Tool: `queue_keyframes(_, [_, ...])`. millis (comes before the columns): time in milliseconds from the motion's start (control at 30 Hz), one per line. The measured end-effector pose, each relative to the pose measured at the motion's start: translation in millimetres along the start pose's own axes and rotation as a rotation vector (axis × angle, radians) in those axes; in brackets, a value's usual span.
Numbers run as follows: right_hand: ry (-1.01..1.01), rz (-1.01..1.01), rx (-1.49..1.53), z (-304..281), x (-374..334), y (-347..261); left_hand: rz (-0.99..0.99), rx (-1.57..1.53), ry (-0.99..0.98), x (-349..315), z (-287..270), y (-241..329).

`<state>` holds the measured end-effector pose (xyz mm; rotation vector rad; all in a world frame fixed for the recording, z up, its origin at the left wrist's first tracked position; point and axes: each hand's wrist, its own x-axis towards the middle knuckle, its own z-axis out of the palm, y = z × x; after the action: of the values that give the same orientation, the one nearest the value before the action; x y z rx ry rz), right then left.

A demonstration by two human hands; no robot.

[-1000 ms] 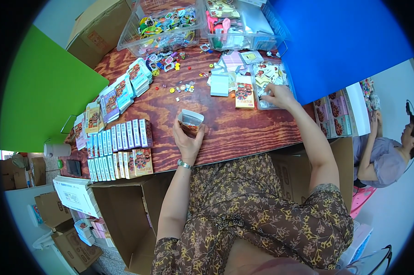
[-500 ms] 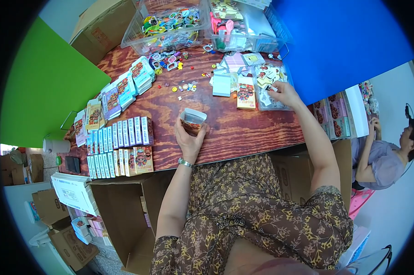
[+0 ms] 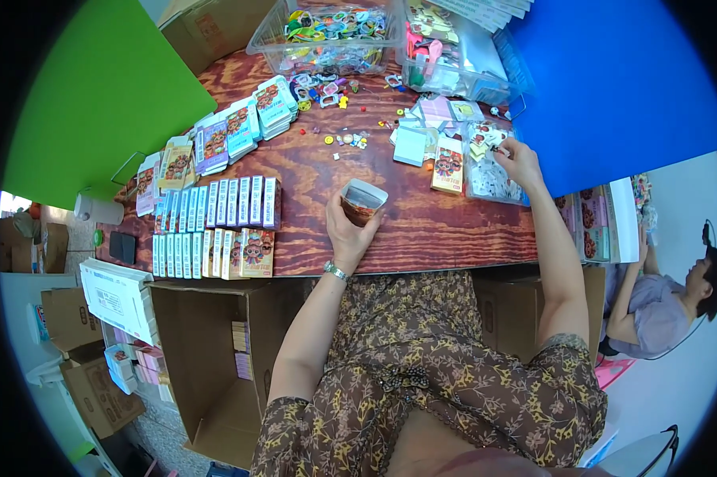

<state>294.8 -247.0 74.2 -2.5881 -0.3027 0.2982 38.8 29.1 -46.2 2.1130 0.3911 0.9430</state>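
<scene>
My left hand (image 3: 347, 238) is wrapped round a small cardboard box (image 3: 361, 209), held upright with its top end open. My right hand (image 3: 522, 167) is over a clear plastic tray (image 3: 495, 193) of small white and cream printed pieces. Its thumb and fingers are pinched together; whatever is between them is too small to make out. An orange-and-white printed box (image 3: 447, 167) lies beside the tray. To its left are pale blue cards (image 3: 410, 147) and other loose cards. Tiny trinkets (image 3: 348, 140) lie scattered farther from my left hand.
Rows of small boxes (image 3: 239, 203) stand at the left, with stacks of flat printed cartons (image 3: 211, 143) behind. Clear bins of hair ties (image 3: 334, 56) and small packets (image 3: 461, 79) line the back. Green (image 3: 104, 119) and blue panels (image 3: 612, 103) flank the table. A co-worker (image 3: 652, 314) sits at right.
The whole view has shifted, so the table sits a little differently. My left hand still holds the box. The right hand stays at the tray, its fingers now pinched closer together.
</scene>
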Motion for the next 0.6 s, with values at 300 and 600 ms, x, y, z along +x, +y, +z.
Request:
queue_keyframes(300, [-0.24, -0.295, 0.514, 29, -15, -55, -0.071, 0.051, -0.005, -1, 0, 4])
queue_keyframes(600, [-0.175, -0.818, -0.04, 96, -82, -175, 0.011, 0.07, 0.088, 2, 6, 11])
